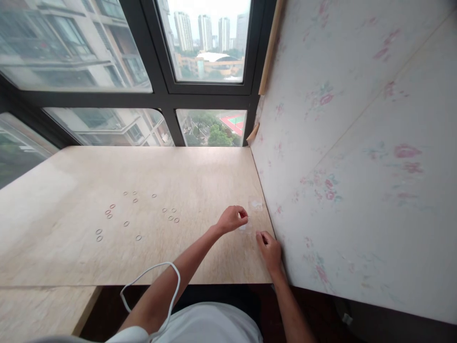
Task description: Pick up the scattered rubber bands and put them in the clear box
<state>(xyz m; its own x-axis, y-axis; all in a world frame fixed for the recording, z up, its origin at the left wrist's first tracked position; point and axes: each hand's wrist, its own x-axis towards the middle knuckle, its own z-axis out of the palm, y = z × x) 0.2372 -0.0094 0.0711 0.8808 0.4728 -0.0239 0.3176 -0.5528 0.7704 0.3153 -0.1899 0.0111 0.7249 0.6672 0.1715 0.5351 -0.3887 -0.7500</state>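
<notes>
My left hand (232, 219) is above the right part of the stone sill, thumb and forefinger brought together in a pinch. Whatever sits between those fingertips is too small to make out. Just below it lies a small pale, see-through piece (243, 227). Closer to the wall, my right hand (270, 251) is also closed, its fingertips pinched and pointing toward the left hand. I cannot tell what it holds. A clear plastic bag (255, 204) lies flat beyond both hands. Several small thin rings (138, 237), mostly grey with a few reddish ones (113, 206), are scattered on the left.
The beige stone sill (200, 171) runs up to dark-framed windows (210, 101). A flower-patterned wall (342, 181) rises close on the right. A white cable (157, 265) loops over my left forearm. The sill's front edge is near my body.
</notes>
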